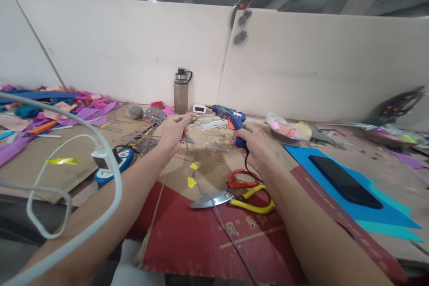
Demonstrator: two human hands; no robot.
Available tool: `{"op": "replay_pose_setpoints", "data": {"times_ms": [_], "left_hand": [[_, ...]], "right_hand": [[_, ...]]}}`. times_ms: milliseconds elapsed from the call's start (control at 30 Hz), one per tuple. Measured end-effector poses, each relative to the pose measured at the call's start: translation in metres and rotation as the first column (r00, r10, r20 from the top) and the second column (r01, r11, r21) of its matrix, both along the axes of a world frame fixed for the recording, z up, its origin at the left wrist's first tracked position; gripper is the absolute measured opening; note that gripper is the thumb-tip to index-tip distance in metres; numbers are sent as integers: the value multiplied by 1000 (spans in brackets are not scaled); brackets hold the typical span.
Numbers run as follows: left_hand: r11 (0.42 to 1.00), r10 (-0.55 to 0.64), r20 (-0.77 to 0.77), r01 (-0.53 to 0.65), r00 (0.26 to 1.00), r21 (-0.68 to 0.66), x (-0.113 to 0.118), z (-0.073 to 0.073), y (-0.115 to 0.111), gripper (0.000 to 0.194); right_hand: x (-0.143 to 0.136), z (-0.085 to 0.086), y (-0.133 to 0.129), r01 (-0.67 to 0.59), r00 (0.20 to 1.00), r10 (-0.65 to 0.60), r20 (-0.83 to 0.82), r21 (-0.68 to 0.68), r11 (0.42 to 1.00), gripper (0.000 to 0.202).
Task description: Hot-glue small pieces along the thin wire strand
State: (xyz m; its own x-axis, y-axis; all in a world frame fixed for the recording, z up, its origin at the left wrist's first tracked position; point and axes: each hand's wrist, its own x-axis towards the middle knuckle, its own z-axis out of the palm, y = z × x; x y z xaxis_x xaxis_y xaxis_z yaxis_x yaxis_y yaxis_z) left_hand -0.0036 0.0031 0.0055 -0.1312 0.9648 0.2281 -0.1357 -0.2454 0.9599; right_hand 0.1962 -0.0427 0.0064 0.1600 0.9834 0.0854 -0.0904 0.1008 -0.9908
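Observation:
My right hand (250, 145) is wrapped round the handle of a blue glue gun (229, 115), whose nozzle points left. My left hand (174, 133) is pinched on a small yellow piece (194, 118), close to the nozzle but apart from it. Below the hands lie two yellow paper pieces (191, 182) on the cardboard (181, 228). Scissors (214, 199) with one red and one yellow handle rest there, blades to the left. A thin cord crosses the blades.
A bottle (181, 94) and a small white clock (199, 108) stand by the wall. Coloured scraps (83, 109), a tape measure (114, 167) and a white cable (114, 174) are left. A black phone (345, 181) lies on blue sheets right, near a bowl (290, 136).

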Motion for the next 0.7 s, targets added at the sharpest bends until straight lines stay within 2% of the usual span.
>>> {"op": "replay_pose_setpoints", "data": {"times_ms": [133, 233, 367, 467, 567, 700], "left_hand": [[1000, -5, 37, 5, 999, -20, -1, 0, 1, 21], [999, -24, 57, 26, 998, -32, -2, -2, 3, 22], [999, -23, 49, 24, 999, -38, -2, -3, 5, 21], [999, -8, 48, 10, 999, -45, -1, -2, 5, 20], [999, -6, 55, 9, 998, -44, 0, -1, 4, 20], [999, 1, 53, 1, 999, -49, 1, -1, 2, 19]], "right_hand": [[-8, -3, -4, -38, 999, 36, 20, 143, 989, 30], [-12, -3, -8, -103, 980, 62, 188, 215, 971, 30], [-15, -2, -15, -103, 888, -36, 458, 274, 956, 25], [-16, -4, -17, -98, 798, -138, 587, 351, 931, 21], [-16, -6, -16, -103, 753, -205, 626, 420, 902, 23], [-16, -9, -14, -148, 759, -179, 626, 434, 888, 23]]}}
